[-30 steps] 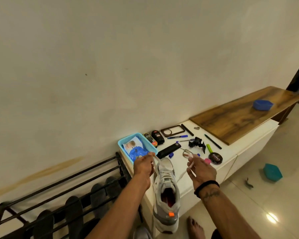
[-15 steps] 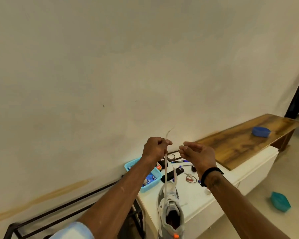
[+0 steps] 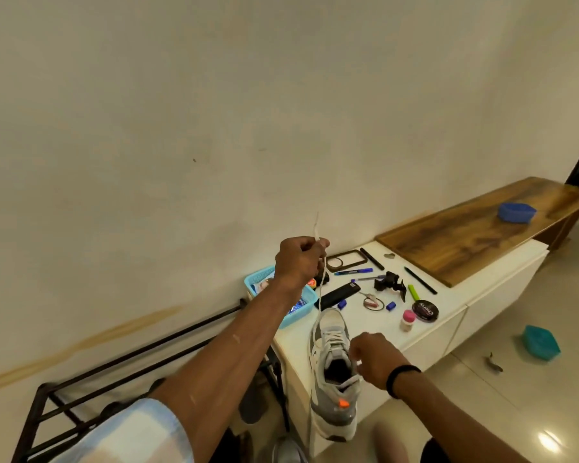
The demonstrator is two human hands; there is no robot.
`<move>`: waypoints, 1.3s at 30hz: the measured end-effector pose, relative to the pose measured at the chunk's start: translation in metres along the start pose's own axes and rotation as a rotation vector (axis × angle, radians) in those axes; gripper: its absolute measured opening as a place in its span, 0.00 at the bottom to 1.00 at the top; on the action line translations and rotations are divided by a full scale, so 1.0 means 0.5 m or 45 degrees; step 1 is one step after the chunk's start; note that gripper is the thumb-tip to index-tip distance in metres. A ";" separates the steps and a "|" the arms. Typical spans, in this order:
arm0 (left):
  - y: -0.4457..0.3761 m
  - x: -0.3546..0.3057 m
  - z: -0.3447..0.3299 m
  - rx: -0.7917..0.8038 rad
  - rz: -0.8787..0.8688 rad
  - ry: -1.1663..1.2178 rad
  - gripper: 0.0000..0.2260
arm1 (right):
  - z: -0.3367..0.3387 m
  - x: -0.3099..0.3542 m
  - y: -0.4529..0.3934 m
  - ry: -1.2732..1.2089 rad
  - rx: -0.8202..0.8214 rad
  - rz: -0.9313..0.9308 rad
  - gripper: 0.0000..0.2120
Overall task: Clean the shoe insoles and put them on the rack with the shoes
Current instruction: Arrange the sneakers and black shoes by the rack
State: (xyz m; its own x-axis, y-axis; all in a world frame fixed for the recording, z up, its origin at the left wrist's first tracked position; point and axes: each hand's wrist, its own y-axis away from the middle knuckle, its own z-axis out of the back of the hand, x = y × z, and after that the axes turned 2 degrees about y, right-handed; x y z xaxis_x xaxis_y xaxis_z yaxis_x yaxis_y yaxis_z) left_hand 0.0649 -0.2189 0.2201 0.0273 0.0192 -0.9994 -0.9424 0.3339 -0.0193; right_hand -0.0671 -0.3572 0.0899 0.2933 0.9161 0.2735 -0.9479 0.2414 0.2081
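Left hand (image 3: 300, 262): raised above the cabinet, fingers curled tight round the white shoelace (image 3: 319, 289), drawn taut upward.
Right hand (image 3: 373, 359): at the sneaker's collar, fingers bent inward; whether they pinch anything, cannot tell.
Grey sneaker (image 3: 333, 372): toe towards the wall on the white cabinet top (image 3: 455, 302), heel overhanging the front edge.
Insole: not seen; opening looks dark.
Shoe rack (image 3: 141, 359): black, left of the cabinet, dark shapes on lower bars.
Progress: early, by my reckoning; lace being loosened, cleaning and racking all left.
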 end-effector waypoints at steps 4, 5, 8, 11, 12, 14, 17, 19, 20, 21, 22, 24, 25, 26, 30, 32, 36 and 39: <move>-0.015 0.027 0.007 -0.028 0.023 0.008 0.07 | -0.051 -0.009 -0.002 0.327 0.070 0.184 0.15; -0.014 0.030 0.008 -0.028 0.028 0.007 0.07 | -0.058 -0.011 -0.003 0.375 0.073 0.234 0.16; -0.015 0.037 0.011 -0.037 0.035 0.003 0.08 | -0.061 -0.022 -0.004 0.372 0.104 0.302 0.17; -0.011 0.027 0.016 -0.036 0.024 -0.016 0.07 | -0.037 -0.042 -0.004 0.177 0.085 0.311 0.13; -0.011 0.022 0.019 -0.038 0.016 -0.031 0.07 | -0.023 -0.045 -0.001 0.123 0.074 0.315 0.12; -0.006 0.005 0.023 -0.035 0.004 -0.046 0.08 | 0.011 -0.044 0.009 -0.032 0.012 0.274 0.12; 0.006 -0.026 0.027 -0.039 -0.020 -0.068 0.07 | 0.076 -0.017 0.022 -0.238 -0.157 0.202 0.11; 0.013 -0.045 0.026 -0.042 -0.052 -0.103 0.08 | 0.123 0.007 0.024 -0.341 -0.255 0.175 0.09; 0.017 -0.053 0.025 -0.039 -0.068 -0.121 0.08 | 0.148 0.020 0.024 -0.397 -0.292 0.176 0.10; 0.020 -0.062 0.024 -0.031 -0.086 -0.136 0.08 | 0.173 0.032 0.025 -0.459 -0.330 0.179 0.12; 0.023 -0.069 0.023 -0.025 -0.102 -0.151 0.08 | 0.196 0.043 0.025 -0.518 -0.359 0.176 0.13; 0.030 -0.079 0.022 -0.014 -0.128 -0.186 0.08 | 0.234 0.060 0.025 -0.560 -0.418 0.144 0.14; 0.034 -0.082 0.022 -0.013 -0.135 -0.204 0.09 | 0.246 0.067 0.025 -0.563 -0.422 0.120 0.14; 0.038 -0.083 0.021 -0.014 -0.129 -0.216 0.09 | 0.252 0.071 0.026 -0.564 -0.404 0.091 0.13; 0.051 -0.076 0.020 -0.037 -0.085 -0.203 0.09 | 0.212 0.065 0.027 -0.415 -0.144 -0.043 0.10; 0.050 -0.069 0.021 -0.036 -0.090 -0.208 0.09 | 0.153 0.050 0.017 -0.294 -0.022 -0.102 0.12; 0.034 -0.051 0.029 -0.042 -0.085 -0.217 0.09 | 0.031 0.018 -0.023 -0.266 -0.156 -0.205 0.12; 0.014 -0.028 0.041 -0.057 -0.078 -0.217 0.09 | -0.017 0.009 -0.059 -0.390 -0.181 -0.391 0.17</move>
State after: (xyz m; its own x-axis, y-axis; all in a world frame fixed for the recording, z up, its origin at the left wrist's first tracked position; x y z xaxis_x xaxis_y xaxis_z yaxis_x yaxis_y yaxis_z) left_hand 0.0645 -0.1975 0.2348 0.1377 0.1608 -0.9773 -0.9511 0.2970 -0.0851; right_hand -0.0387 -0.3576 0.0770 0.5662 0.6634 0.4892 -0.8128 0.5480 0.1975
